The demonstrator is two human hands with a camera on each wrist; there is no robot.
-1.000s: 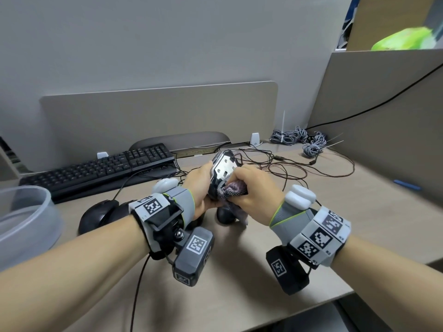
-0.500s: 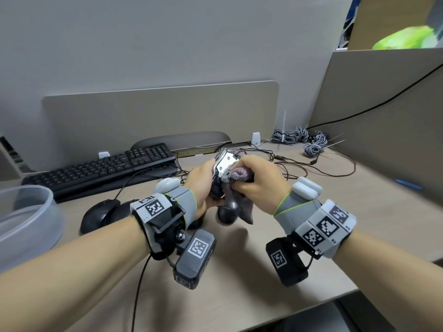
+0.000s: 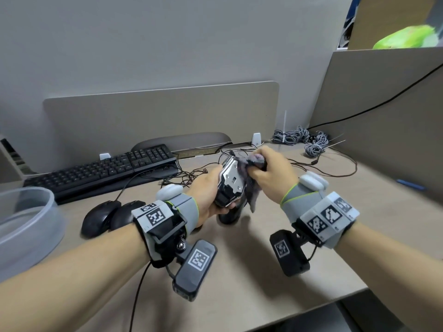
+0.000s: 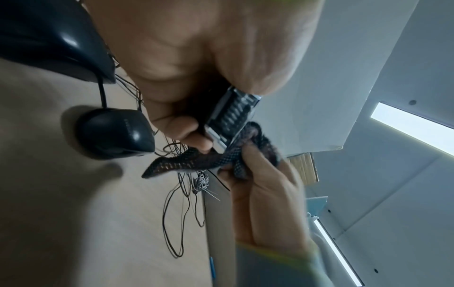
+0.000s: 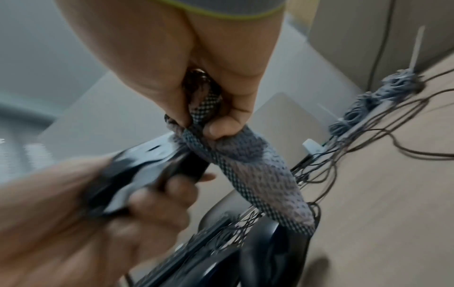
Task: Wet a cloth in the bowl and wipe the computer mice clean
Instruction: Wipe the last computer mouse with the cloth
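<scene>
At the centre of the head view, the left hand is gripping an upturned mouse above the bench while the right hand, clutching the bunched cloth, is rubbing what seems its underside, best done with steady bracing and light, even strokes.

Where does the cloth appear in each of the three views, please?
Head view: cloth at upper centre, bunched in the right hand, draped over the held mouse.
Left wrist view: cloth at centre, below the mouse.
Right wrist view: cloth at centre, hanging from the fingers.
Shared landmark: the held mouse's silver-and-black underside.
</scene>
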